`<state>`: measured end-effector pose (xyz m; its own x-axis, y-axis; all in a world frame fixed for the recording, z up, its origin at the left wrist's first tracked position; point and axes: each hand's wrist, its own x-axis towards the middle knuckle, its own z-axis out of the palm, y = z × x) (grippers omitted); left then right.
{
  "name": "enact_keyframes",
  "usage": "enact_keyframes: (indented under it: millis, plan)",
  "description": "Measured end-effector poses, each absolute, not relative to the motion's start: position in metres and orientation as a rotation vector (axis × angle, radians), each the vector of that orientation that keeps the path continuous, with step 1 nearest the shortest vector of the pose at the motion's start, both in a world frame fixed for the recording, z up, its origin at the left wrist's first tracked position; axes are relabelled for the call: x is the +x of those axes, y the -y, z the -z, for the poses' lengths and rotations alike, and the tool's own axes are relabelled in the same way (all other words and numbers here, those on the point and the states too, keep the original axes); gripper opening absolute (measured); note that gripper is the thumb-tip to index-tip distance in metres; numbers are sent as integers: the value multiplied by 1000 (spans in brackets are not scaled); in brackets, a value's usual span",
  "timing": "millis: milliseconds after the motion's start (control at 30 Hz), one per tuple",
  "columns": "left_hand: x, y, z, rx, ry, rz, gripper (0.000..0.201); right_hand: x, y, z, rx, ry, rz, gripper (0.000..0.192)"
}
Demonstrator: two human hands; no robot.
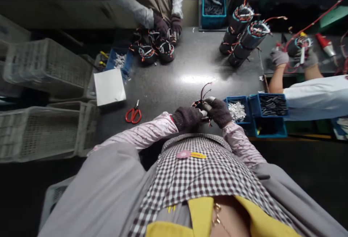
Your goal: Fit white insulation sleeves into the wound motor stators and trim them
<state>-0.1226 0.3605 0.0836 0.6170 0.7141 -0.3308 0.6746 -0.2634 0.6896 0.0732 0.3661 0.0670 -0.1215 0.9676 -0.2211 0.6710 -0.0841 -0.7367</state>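
Note:
Close to the table edge before me is a motor stator [196, 104], mostly covered by my hands, with dark lead wires [202, 92] sticking up from it. My left hand [188, 117], in a dark glove with pale fingertips, is closed at its near left side. On the right, my right hand [219, 112] wears a matching glove and has its fingers closed on the stator's wires. What exactly lies between the fingertips is too small to make out. Red-handled scissors [133, 114] lie left of my left hand. A blue bin of white sleeve pieces [236, 111] stands beside my right hand.
Across the dark table [168, 81], a co-worker's gloved hands [162, 26] handle several stators [166, 51]. Stacked stators [248, 39] stand back right. Another person's hands [280, 57] work on a stator at right. A white box [110, 87] and grey crates [40, 132] are left.

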Motion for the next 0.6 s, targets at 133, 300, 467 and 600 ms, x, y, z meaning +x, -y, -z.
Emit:
enact_keyframes:
  millis: [133, 300, 467, 600]
  plan:
    - [-124, -357, -91, 1934, -1081, -106, 27, 70, -365, -65, -1753, 1780, -1062, 21]
    - [-140, -372, -94, 1362, -1063, -443, 39, 67, -358, -63, -1707, 1534, -1133, 34]
    - [-136, -384, -78, 924, -880, -607, 72, 63, -341, -82, -1359, 1180, -1515, 50]
    - [-118, -380, -72, 949, -701, -563, 82, 57, -336, -92, -1217, 1115, -1577, 44]
